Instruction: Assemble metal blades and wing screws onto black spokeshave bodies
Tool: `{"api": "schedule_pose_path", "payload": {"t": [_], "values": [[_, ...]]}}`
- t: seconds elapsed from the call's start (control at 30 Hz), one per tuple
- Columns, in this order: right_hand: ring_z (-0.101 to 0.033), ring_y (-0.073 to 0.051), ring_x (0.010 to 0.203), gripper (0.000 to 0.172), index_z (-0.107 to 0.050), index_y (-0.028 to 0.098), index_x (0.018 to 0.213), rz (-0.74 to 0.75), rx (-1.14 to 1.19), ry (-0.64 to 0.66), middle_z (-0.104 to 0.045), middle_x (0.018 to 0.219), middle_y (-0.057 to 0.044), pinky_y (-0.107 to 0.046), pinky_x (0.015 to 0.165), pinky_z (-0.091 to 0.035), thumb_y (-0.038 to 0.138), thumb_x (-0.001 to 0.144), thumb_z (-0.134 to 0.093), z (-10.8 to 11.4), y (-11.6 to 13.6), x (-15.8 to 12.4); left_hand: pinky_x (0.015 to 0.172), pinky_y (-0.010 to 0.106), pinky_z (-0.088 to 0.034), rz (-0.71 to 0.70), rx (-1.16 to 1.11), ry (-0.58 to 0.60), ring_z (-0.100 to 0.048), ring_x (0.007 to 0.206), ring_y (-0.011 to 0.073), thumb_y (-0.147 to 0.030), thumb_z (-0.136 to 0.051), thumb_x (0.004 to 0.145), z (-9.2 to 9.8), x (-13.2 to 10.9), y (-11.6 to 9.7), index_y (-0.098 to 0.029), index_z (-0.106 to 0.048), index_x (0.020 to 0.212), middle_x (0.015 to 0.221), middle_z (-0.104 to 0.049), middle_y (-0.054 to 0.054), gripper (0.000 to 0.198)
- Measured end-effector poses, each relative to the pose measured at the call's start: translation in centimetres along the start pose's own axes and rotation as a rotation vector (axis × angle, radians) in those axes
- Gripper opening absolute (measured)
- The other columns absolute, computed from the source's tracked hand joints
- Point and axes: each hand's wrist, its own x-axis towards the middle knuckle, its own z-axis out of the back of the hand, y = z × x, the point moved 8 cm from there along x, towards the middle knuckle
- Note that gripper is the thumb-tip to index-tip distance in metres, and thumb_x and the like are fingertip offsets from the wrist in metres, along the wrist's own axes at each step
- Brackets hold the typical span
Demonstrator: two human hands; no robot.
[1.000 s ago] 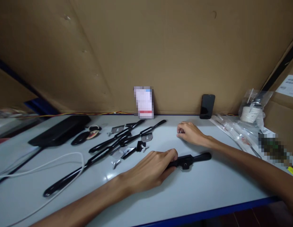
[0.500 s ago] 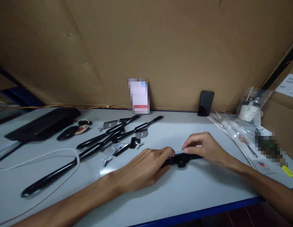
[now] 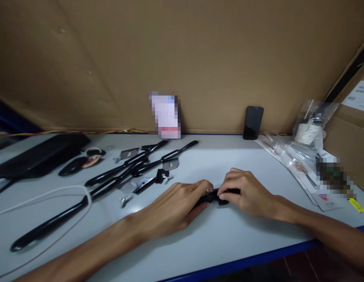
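Observation:
My left hand (image 3: 184, 201) is closed around one end of a black spokeshave (image 3: 210, 196), held low over the table. My right hand (image 3: 243, 192) is at the tool's middle, thumb and fingertips pinched together against it. Whatever small part lies between those fingertips is hidden. Below the fingers a bit of metal plate, perhaps the blade (image 3: 221, 203), sticks out. To the left lie several more black spokeshaves (image 3: 49, 224), loose slotted blades (image 3: 171, 164), a black cap piece (image 3: 161, 176) and a winged thumbscrew (image 3: 125, 201).
A white cable (image 3: 88, 196) loops over one spokeshave handle. A black case-like object (image 3: 37, 156) stands at far left. A dark phone (image 3: 253, 123) leans on the cardboard wall (image 3: 211, 58). Plastic-wrapped packages (image 3: 299, 172) and a bagged white roll (image 3: 308, 133) are on the right.
My right hand has moved left and down onto the spokeshave's middle, covering more of it. My left hand keeps its hold. The whole view has shifted slightly.

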Motion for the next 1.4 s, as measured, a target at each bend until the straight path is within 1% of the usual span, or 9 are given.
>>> {"api": "schedule_pose_path", "payload": {"t": [0.17,0.33,0.53,0.7,0.83,0.93,1.03,1.1,1.4], "values": [[-0.055,-0.019,0.077,0.023,-0.074,0.018,0.08,0.194,-0.233,0.054,-0.067,0.079,-0.006,-0.032,0.073,-0.047,0.01,0.096,-0.06,-0.6,1.7,-0.5,0.058,0.028,-0.04,0.011,-0.012,0.007,-0.065,0.065,0.0184,-0.019,-0.048,0.1,-0.1,0.0,0.2,-0.022,-0.049,0.105,0.086,-0.069,0.001,0.007],[-0.052,-0.022,0.078,0.028,-0.072,0.017,0.086,0.327,-0.391,0.121,-0.066,0.08,-0.008,-0.032,0.071,-0.046,0.001,0.093,-0.05,-1.0,2.8,-0.9,0.057,0.028,-0.038,0.018,-0.018,0.012,-0.063,0.063,0.0191,-0.02,-0.048,0.099,-0.1,0.1,0.1,-0.022,-0.049,0.104,0.081,-0.067,0.001,0.005],[-0.057,-0.018,0.073,0.015,-0.07,0.019,0.081,0.004,-0.171,0.021,-0.069,0.077,-0.003,-0.031,0.073,-0.045,0.008,0.09,-0.064,-0.9,0.6,-0.2,0.062,0.029,-0.044,0.006,-0.052,0.017,-0.07,0.075,0.0208,-0.017,-0.047,0.099,0.0,0.2,0.0,-0.021,-0.053,0.12,0.096,-0.074,0.005,0.023],[-0.051,-0.011,0.056,0.019,-0.066,0.019,0.073,-0.268,0.094,0.005,-0.06,0.061,0.005,-0.026,0.061,-0.039,0.001,0.079,-0.064,-1.6,-1.0,-0.1,0.06,0.029,-0.044,0.003,-0.025,0.023,-0.07,0.071,0.0203,-0.017,-0.048,0.099,0.0,0.2,0.0,-0.021,-0.055,0.117,0.093,-0.074,0.004,0.02],[-0.054,-0.013,0.061,0.004,-0.072,0.019,0.09,-0.214,-0.025,0.006,-0.063,0.065,0.003,-0.028,0.066,-0.039,0.016,0.089,-0.071,0.8,-0.7,0.2,0.064,0.029,-0.046,-0.023,-0.033,0.004,-0.073,0.079,0.0214,-0.017,-0.049,0.101,0.2,0.1,-0.2,-0.022,-0.052,0.126,0.104,-0.075,0.005,0.026],[-0.059,-0.018,0.076,0.013,-0.073,0.021,0.097,-0.139,-0.186,0.103,-0.068,0.081,-0.001,-0.03,0.072,-0.039,0.019,0.085,-0.078,2.4,-1.2,0.3,0.064,0.029,-0.046,-0.028,-0.01,0.009,-0.073,0.076,0.0216,-0.018,-0.049,0.102,0.1,0.1,-0.3,-0.023,-0.051,0.129,0.102,-0.075,0.004,0.028],[-0.059,-0.02,0.081,0.025,-0.073,0.022,0.103,-0.141,-0.214,0.29,-0.068,0.09,-0.002,-0.031,0.072,-0.04,0.025,0.081,-0.084,2.2,-2.4,0.1,0.064,0.03,-0.047,-0.022,-0.004,0.013,-0.072,0.075,0.0218,-0.018,-0.05,0.102,0.1,0.1,-0.2,-0.023,-0.051,0.13,0.101,-0.076,0.003,0.029],[-0.06,-0.02,0.082,0.02,-0.073,0.021,0.1,-0.141,-0.207,0.353,-0.068,0.094,-0.003,-0.032,0.074,-0.041,0.024,0.082,-0.083,1.8,-2.9,-0.1,0.064,0.03,-0.047,-0.024,-0.005,0.011,-0.073,0.075,0.0221,-0.018,-0.049,0.102,0.1,0.1,-0.2,-0.023,-0.051,0.132,0.102,-0.076,0.004,0.031],[-0.061,-0.022,0.088,0.015,-0.073,0.018,0.1,-0.137,-0.21,0.401,-0.069,0.098,-0.005,-0.033,0.079,-0.042,0.028,0.089,-0.077,1.0,-2.7,0.0,0.064,0.031,-0.048,-0.023,-0.021,0.01,-0.073,0.078,0.0225,-0.02,-0.047,0.103,0.0,0.0,-0.1,-0.024,-0.051,0.133,0.104,-0.075,0.003,0.031]]}}
